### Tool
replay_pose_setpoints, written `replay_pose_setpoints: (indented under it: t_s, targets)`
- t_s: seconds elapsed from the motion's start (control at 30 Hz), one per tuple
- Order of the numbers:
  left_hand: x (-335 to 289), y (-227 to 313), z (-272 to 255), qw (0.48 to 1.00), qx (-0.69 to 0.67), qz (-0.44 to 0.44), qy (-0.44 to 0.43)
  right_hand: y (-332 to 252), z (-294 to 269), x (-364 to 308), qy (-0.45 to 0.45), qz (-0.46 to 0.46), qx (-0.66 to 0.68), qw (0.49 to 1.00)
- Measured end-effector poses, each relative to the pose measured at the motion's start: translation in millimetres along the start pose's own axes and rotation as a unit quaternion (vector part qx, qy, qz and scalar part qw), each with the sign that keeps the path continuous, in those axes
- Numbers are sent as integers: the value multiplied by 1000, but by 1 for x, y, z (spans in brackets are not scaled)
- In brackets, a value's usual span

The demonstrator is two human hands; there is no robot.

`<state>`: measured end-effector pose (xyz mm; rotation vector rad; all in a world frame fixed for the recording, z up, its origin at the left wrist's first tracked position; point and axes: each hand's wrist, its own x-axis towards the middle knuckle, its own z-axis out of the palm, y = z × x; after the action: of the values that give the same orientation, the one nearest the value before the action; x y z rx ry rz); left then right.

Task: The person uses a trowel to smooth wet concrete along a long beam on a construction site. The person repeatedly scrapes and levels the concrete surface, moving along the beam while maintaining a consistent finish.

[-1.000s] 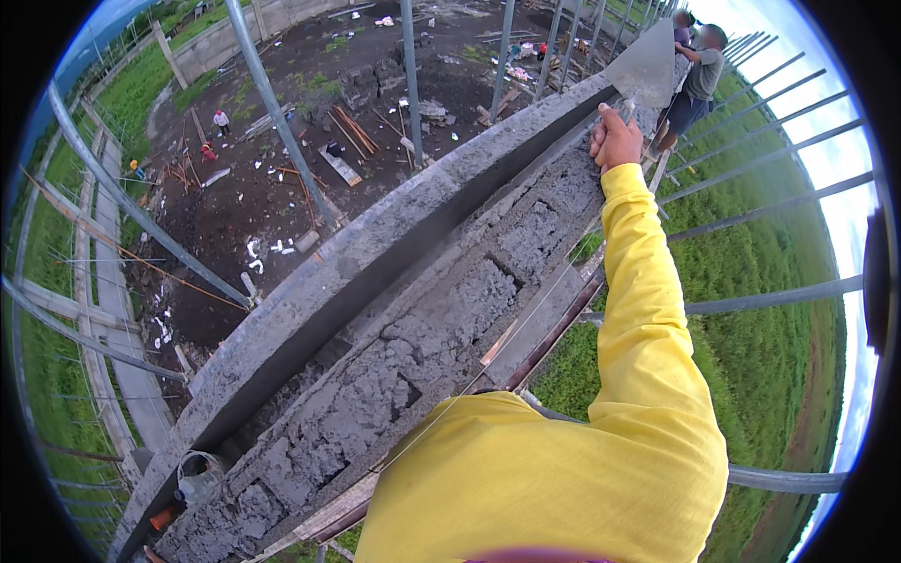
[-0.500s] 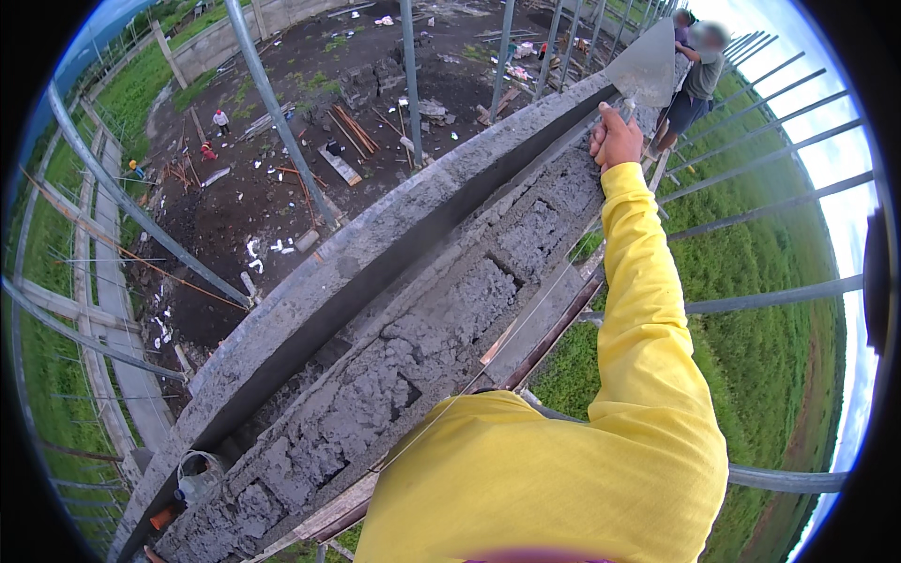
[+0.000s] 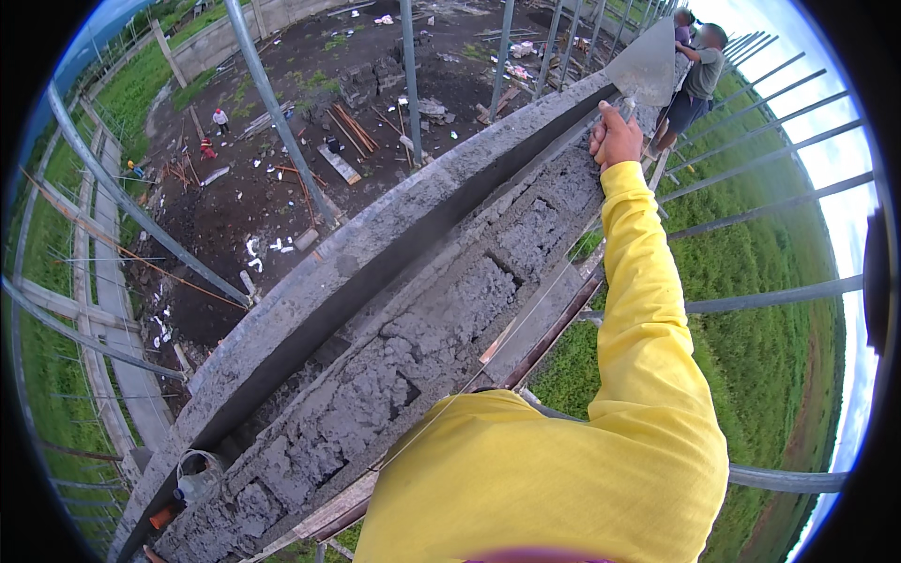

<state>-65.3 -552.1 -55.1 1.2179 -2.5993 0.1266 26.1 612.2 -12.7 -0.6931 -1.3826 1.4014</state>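
My right hand (image 3: pixel 618 136), at the end of a raised yellow sleeve, is closed round the handle of a trowel. The trowel's broad grey blade (image 3: pixel 648 64) points up and away from me, smeared with mortar. It is held over the far part of a long block wall (image 3: pixel 436 310), whose top is covered in rough wet mortar with a few open gaps. My left hand does not show plainly. A small tan tip at the lower left edge is too little to identify.
A concrete beam (image 3: pixel 310 272) runs beside the wall, with a dark gap between. A whitish pail (image 3: pixel 197 477) and an orange object (image 3: pixel 165 515) sit lower left. A string line and boards border the near side. Metal poles (image 3: pixel 410 84) rise around; a co-worker (image 3: pixel 696 80) stands far right.
My right hand and the trowel stay in place. The co-worker at the far end has shifted slightly.
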Motion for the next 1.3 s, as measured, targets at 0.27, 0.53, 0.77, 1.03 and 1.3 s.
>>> replay_pose_setpoints:
  t_s: [0.27, 0.53, 0.77, 1.03, 1.3]
  targets:
    - [-3, 2, -4, 1000, 13, -14, 0, -1, 1, -1, 7, 0, -2, 1000]
    - [1, 1, 0, 1000, 9, -13, 17, -1, 1, -1, 2, 0, 0, 1000]
    - [2, -1, 3, 999, 8, -6, 30, -3, 2, -4, 5, -3, -1, 1000]
    - [11, -8, 9, 999, 7, 2, 41, -3, 2, -3, 8, 2, 2, 1000]
    - [14, -9, 8, 1000, -17, -16, -2, -2, 2, -2, 10, -2, 7, 1000]
